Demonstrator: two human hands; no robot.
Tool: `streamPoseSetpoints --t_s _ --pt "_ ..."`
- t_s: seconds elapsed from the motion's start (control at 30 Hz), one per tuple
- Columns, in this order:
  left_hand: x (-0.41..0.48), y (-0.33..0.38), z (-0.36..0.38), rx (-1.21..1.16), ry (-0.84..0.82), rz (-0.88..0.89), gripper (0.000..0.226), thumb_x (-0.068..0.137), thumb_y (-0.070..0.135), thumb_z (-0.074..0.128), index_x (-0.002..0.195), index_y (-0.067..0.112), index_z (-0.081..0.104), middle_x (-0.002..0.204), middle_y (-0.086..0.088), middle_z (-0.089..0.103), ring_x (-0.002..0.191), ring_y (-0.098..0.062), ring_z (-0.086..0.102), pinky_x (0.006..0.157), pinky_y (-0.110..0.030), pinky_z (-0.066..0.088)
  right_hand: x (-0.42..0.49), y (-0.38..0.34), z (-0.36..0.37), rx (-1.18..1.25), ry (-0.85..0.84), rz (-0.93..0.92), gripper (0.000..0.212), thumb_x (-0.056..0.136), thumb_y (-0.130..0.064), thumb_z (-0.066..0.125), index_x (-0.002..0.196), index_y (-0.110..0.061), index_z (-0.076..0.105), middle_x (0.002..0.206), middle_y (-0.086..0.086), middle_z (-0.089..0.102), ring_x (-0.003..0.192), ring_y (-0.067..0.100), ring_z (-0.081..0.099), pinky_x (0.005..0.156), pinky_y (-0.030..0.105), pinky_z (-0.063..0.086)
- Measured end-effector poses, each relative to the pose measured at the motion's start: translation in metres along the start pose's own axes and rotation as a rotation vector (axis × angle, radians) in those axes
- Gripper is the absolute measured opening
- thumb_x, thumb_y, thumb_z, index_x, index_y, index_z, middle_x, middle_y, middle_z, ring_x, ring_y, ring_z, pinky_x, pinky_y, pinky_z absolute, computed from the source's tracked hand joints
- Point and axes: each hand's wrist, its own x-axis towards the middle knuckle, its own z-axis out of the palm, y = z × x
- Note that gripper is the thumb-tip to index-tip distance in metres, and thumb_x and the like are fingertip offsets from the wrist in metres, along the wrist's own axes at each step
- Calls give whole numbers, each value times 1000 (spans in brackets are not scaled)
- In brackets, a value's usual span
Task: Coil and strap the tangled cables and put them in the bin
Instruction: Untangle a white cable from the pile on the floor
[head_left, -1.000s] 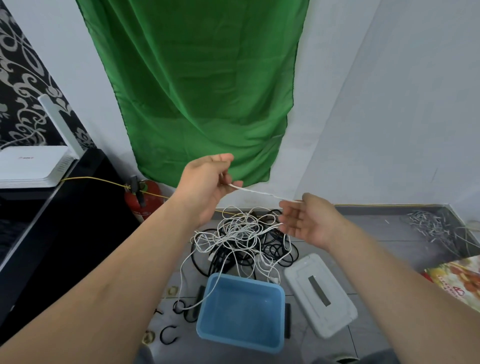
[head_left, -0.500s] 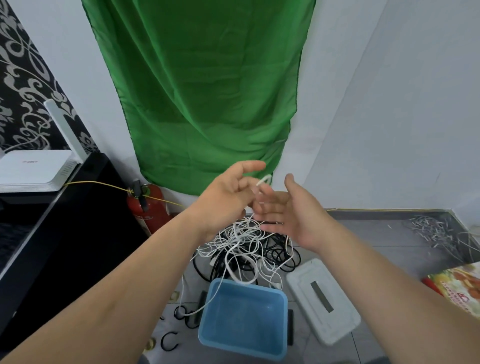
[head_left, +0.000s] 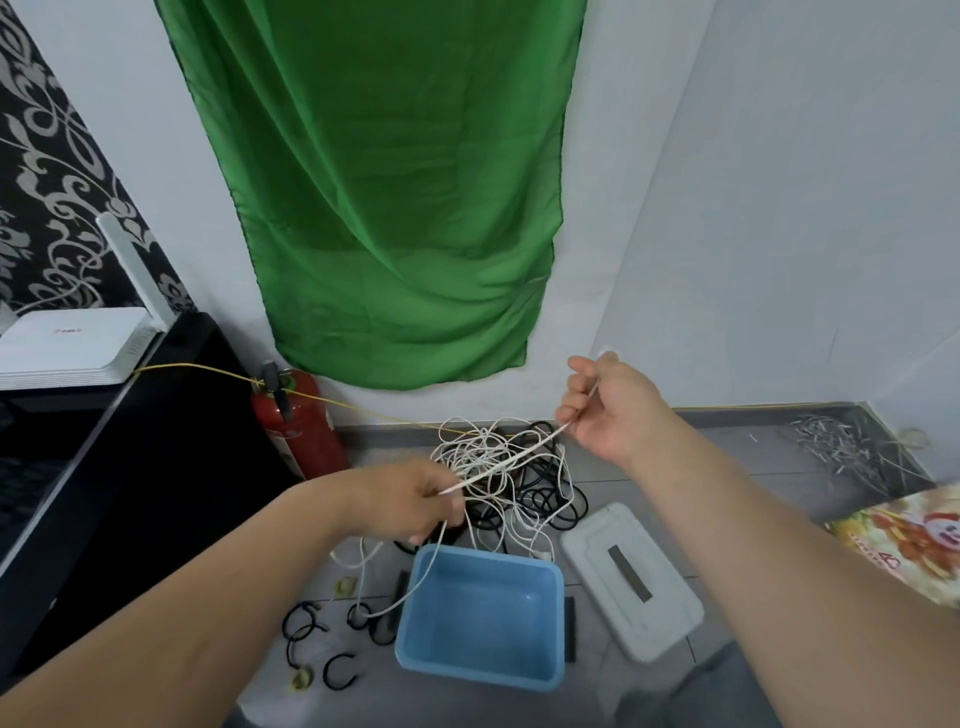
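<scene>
Fingers of the left hand and right hand pinched a white cable stretched between them mid-frame, above the tangle and bin.

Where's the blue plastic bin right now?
Head view, low centre: the rectangular blue plastic bin sits on the near side of the tangled white and black cable pile, with the white plastic lid on its right.
</scene>
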Motion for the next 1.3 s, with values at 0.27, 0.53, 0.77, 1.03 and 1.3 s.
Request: streamPoseSetpoints --t_s 0.27,0.53,0.77,1.03,1.3 --pt "-11 -4 -17 -51 397 13 45 93 54 65 65 19 62 49 13 46 47 -5 41 55 -24 39 -64 -6 -11 -412 -530 117 35 105 -38 46 106 -10 67 54 -3 31 40 11 23 43 25 20" --pt "-5 27 -22 -39 656 -112 68 68 75 76 55 18 42 48 5 39 51 -18 42 51 -27 33 -100 37 -9 -1073 -584 301 43 109 -32 43 108 3 69 83 18 74 65 26 69 55 30 52" --pt "12 47 -33 -578 556 124 33 97 42 61 74 19 60 56 -1 41 41 -21 43 53 -35 42 -55 46 23 -320 -278 233 47 110 -33 34 122 4 59 107 24 75 95 36 73 87 45 56" --pt "6 48 -16 -390 191 119 28 109 31 42 99 15 62 60 -2 45 42 -14 37 43 -25 36 -21 33 37 -13 -217 54 43 111 -35 33 108 -2 61 92 16 77 88 29 75 82 42 57" --pt "15 11 -10 -123 -2 -5 46 108 50 35 99 16 65 59 0 57 61 -12 60 84 -31 53 -18 9 11 141 -425 122 30 103 -31 51 91 -9 67 52 -6 42 40 10 40 42 23 35"
